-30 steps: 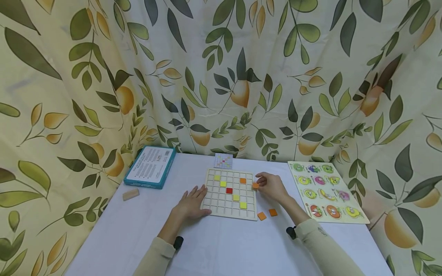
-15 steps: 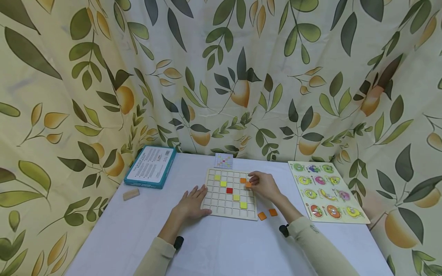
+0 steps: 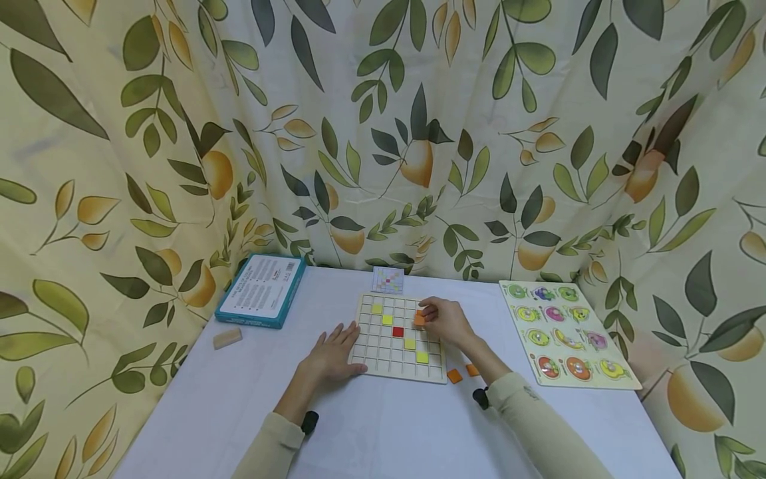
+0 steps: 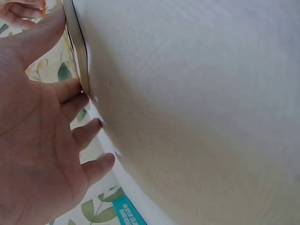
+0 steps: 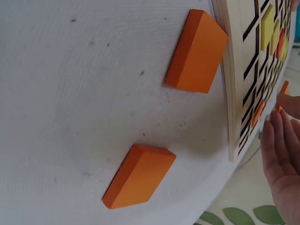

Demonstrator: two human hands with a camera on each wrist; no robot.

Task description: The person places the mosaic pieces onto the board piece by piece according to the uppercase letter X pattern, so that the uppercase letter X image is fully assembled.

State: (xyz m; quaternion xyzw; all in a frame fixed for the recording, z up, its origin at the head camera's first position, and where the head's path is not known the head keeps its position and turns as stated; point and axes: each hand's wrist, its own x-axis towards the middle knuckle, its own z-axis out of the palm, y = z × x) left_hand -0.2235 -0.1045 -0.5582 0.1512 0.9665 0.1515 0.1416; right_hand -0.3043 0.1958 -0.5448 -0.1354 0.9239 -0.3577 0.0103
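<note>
Orange tile [image 3: 419, 320] in right hand [image 3: 447, 322], apparently above gridded board [image 3: 380, 359]

You pinch an orange tile [image 3: 420, 320] in your right hand [image 3: 447, 323] above a gridded board [image 3: 380, 356], your left hand [image 3: 328, 356] touching its edge, a teal-edged box [image 3: 260, 289] lying beyond on the desk [image 3: 383, 432].

Head view high, facing forward-down over table [image 3: 371, 426] — wrist views low, close; head, right wrist share grid board [image 3: 390, 354].

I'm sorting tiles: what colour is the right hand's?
The held tile is orange; clearest in head view.
</note>
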